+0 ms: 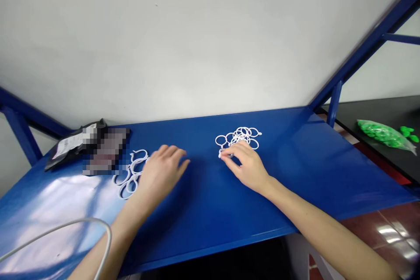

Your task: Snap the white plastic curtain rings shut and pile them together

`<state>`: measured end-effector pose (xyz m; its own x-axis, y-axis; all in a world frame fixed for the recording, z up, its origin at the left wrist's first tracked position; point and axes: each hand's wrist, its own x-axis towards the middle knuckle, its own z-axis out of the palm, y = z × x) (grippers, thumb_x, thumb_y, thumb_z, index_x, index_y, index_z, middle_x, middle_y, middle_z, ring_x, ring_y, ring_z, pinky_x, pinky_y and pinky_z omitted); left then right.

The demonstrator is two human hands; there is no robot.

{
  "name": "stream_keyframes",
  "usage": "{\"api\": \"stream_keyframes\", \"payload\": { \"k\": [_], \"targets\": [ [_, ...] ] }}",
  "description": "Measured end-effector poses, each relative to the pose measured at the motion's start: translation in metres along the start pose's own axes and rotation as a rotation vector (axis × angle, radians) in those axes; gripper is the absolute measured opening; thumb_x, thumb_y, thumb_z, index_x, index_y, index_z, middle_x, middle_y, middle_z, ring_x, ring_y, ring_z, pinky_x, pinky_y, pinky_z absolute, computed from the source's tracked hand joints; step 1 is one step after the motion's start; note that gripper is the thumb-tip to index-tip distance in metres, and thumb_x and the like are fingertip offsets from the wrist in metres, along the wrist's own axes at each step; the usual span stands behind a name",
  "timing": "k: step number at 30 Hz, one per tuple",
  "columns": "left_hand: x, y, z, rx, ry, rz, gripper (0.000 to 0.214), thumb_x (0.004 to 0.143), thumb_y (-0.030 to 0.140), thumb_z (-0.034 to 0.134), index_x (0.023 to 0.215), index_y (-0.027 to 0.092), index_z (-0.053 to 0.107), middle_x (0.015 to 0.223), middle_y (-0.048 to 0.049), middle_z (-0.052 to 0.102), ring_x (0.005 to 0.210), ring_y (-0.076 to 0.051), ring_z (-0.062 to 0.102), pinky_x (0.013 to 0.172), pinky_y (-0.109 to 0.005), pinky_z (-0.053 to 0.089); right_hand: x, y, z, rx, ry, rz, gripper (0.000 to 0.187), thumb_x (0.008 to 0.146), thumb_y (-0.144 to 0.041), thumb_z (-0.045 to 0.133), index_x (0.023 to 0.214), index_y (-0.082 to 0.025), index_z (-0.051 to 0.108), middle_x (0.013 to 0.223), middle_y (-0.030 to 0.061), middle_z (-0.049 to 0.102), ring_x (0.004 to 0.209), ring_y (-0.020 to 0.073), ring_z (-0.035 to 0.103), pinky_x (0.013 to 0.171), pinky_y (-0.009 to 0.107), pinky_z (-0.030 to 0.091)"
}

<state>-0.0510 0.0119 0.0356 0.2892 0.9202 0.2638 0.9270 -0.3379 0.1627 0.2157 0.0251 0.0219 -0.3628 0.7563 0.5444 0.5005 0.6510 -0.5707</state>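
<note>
A heap of several white plastic rings lies on the blue table, right of centre. My right hand rests at the near edge of that heap, its fingers pinched on one white ring. A second group of white rings lies to the left. My left hand lies flat beside that group with fingers stretched out, holding nothing and partly covering the rings.
A black plastic bag with a white label lies at the back left by the wall. A white cable curves over the near left corner. A bag of green pieces sits on a black table at the right. Blue frame struts rise on both sides.
</note>
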Motion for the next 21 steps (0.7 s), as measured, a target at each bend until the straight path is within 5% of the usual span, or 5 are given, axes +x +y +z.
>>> {"api": "stream_keyframes", "payload": {
  "k": [3, 8, 15, 18, 21],
  "targets": [
    [0.0, -0.027, -0.013, 0.257, -0.087, -0.118, 0.03, 0.091, 0.041, 0.057, 0.098, 0.016, 0.074, 0.097, -0.0168, 0.074, 0.101, -0.039, 0.064, 0.081, -0.045, 0.048, 0.006, 0.017, -0.009, -0.165, 0.085, 0.002, 0.012, 0.101, -0.026, 0.06, 0.096, -0.025, 0.072, 0.097, 0.0063, 0.077, 0.097, 0.0275, 0.06, 0.089, 0.044, 0.05],
    [0.001, -0.039, -0.019, 0.26, -0.305, -0.137, 0.028, 0.093, 0.032, 0.049, 0.098, 0.021, 0.075, 0.097, -0.0104, 0.079, 0.1, -0.035, 0.067, 0.078, -0.041, 0.043, 0.008, 0.033, -0.014, -0.281, 0.042, 0.095, 0.008, 0.097, -0.024, 0.065, 0.095, -0.024, 0.073, 0.098, 0.0076, 0.074, 0.104, 0.0316, 0.056, 0.093, 0.049, 0.049],
    [0.003, -0.032, -0.018, 0.247, 0.015, -0.13, 0.039, 0.098, 0.032, 0.042, 0.101, 0.019, 0.078, 0.095, -0.0136, 0.079, 0.094, -0.035, 0.067, 0.082, -0.046, 0.041, 0.004, 0.017, -0.008, -0.234, 0.04, 0.069, 0.013, 0.099, -0.025, 0.061, 0.106, -0.025, 0.072, 0.106, 0.0085, 0.074, 0.111, 0.0321, 0.058, 0.098, 0.051, 0.049],
    [0.003, -0.016, -0.018, -0.014, 0.139, -0.066, 0.036, 0.099, 0.036, 0.047, 0.109, 0.02, 0.078, 0.101, -0.0125, 0.078, 0.096, -0.032, 0.067, 0.087, -0.044, 0.045, 0.001, 0.005, -0.003, -0.151, 0.011, 0.032, 0.015, 0.099, -0.025, 0.06, 0.111, -0.024, 0.07, 0.107, 0.0085, 0.074, 0.109, 0.0303, 0.06, 0.096, 0.05, 0.051],
    [-0.001, 0.009, -0.015, -0.457, 0.033, 0.035, 0.029, 0.099, 0.042, 0.055, 0.114, 0.027, 0.076, 0.106, -0.0069, 0.077, 0.096, -0.024, 0.069, 0.087, -0.035, 0.051, -0.004, -0.009, 0.003, 0.013, -0.078, 0.014, 0.017, 0.097, -0.027, 0.064, 0.114, -0.024, 0.067, 0.11, 0.0073, 0.074, 0.109, 0.0272, 0.063, 0.097, 0.047, 0.052]
  ]
}}
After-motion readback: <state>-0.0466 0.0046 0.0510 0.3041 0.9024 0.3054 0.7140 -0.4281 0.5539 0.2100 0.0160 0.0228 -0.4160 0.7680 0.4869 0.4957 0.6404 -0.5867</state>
